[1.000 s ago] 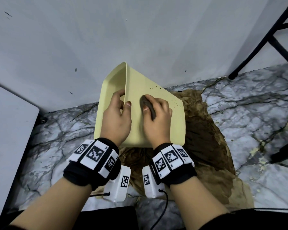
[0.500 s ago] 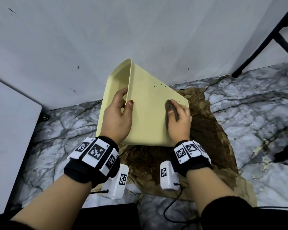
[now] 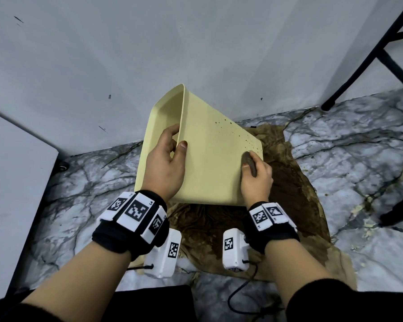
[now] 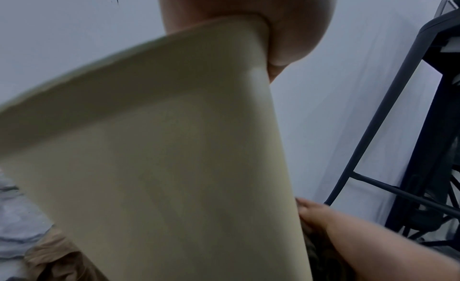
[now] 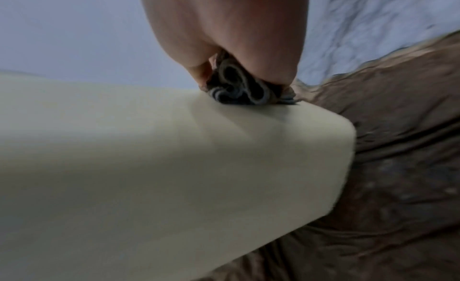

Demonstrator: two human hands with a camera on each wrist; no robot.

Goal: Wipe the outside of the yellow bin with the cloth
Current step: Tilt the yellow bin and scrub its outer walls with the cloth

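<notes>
The pale yellow bin point(image 3: 209, 163) stands tilted on a brown sheet, its open mouth turned left and one broad side facing up. My left hand point(image 3: 166, 166) grips its rim, fingers inside and thumb on the outer wall; the left wrist view shows the bin point(image 4: 161, 157) from below. My right hand point(image 3: 256, 177) holds a bunched dark cloth point(image 3: 249, 165) and presses it against the bin's right side near the bottom corner. In the right wrist view the cloth point(image 5: 239, 88) sits squeezed between my fingers on the bin wall point(image 5: 124, 157). Small dark specks dot the wall above the cloth.
A stained brown sheet point(image 3: 296, 205) covers the marble floor point(image 3: 358, 147) under the bin. The white wall point(image 3: 196, 43) rises right behind it. Black metal chair legs point(image 3: 368, 56) stand at the right, and a white panel point(image 3: 12, 182) at the left.
My right hand has slid the cloth from the middle of the bin's wall rightward to its right edge. The left hand keeps its grip on the rim.
</notes>
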